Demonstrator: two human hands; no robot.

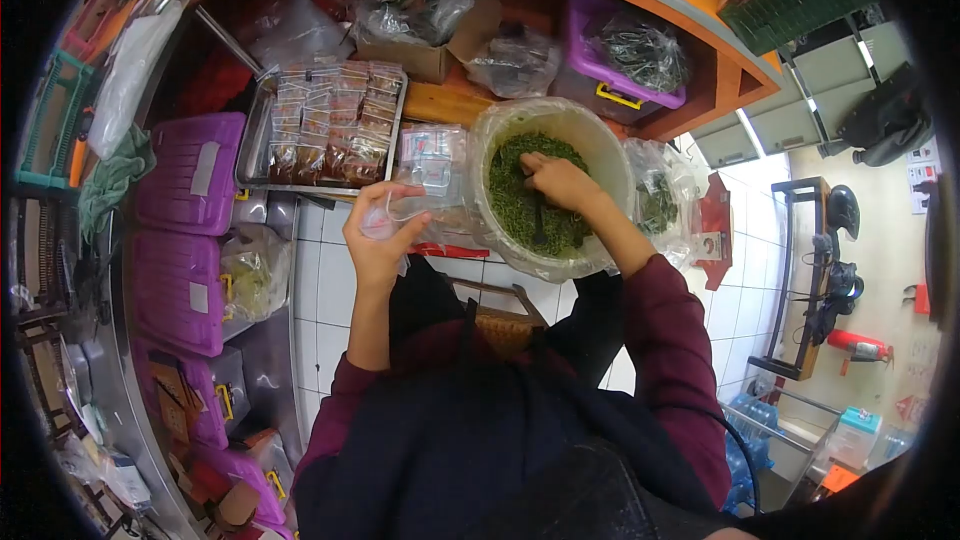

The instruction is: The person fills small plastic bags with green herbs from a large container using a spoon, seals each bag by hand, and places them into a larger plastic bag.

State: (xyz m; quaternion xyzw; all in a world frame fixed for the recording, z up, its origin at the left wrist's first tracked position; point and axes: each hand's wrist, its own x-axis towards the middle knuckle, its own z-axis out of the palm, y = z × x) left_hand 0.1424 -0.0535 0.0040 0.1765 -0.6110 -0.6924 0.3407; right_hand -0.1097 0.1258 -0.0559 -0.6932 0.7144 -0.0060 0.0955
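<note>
A large round tub (pixel 628 155) lined with clear plastic holds chopped green herbs (pixel 510 205). My right hand (pixel 560 180) is inside the tub, its fingers closed round the top of a dark utensil (pixel 539 225) whose lower end rests in the herbs. Left of the tub, my left hand (pixel 385 235) holds a small clear plastic bag (pixel 378 220) between thumb and fingers. Just beyond it lies a stack of flat clear packets (pixel 432 160). A metal tray (pixel 255 140) at the upper left carries rows of small reddish-brown packets (pixel 335 125).
Purple lidded boxes (pixel 190 175) line the left side. Behind the tub stand a purple crate (pixel 580 40) and a cardboard box (pixel 410 58) with plastic bags. A bag of greens (pixel 660 195) touches the tub's right side, beside a red object (pixel 715 230).
</note>
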